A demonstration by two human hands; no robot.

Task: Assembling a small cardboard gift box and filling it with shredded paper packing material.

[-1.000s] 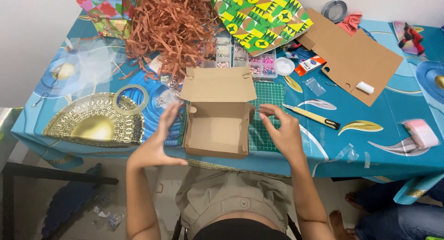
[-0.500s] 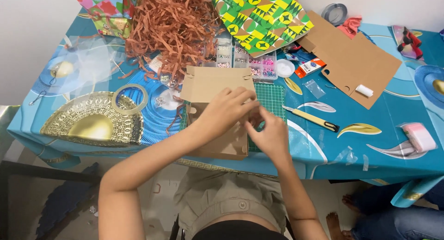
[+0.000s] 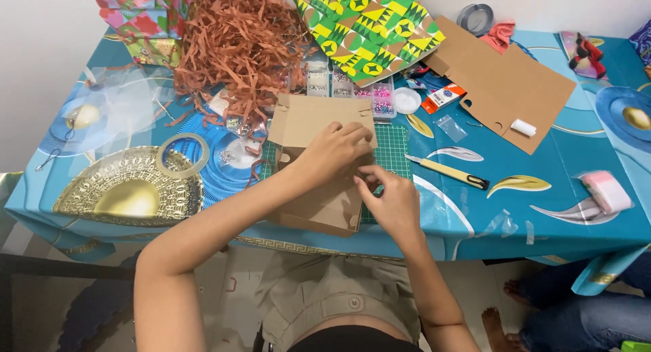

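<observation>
Both hands have come in from the sides of the cardboard box (image 3: 319,182) and now meet over its right wall; the left hand (image 3: 336,148) reaches across the open top, fingers curled down over the right edge beside the raised lid flap (image 3: 312,118); the right hand (image 3: 390,199) sits just outside that same wall, thumb and fingertips pinched narrow on the cardboard edge, though what lies between them I cannot tell; the box rests at the near rim of the table (image 3: 542,230), partly on the green cutting mat (image 3: 390,145), its long axis running away from the person; the yellow craft knife (image 3: 447,172) lies to the right, nearer the right hand; the tape roll (image 3: 182,155) lies well off left.
</observation>
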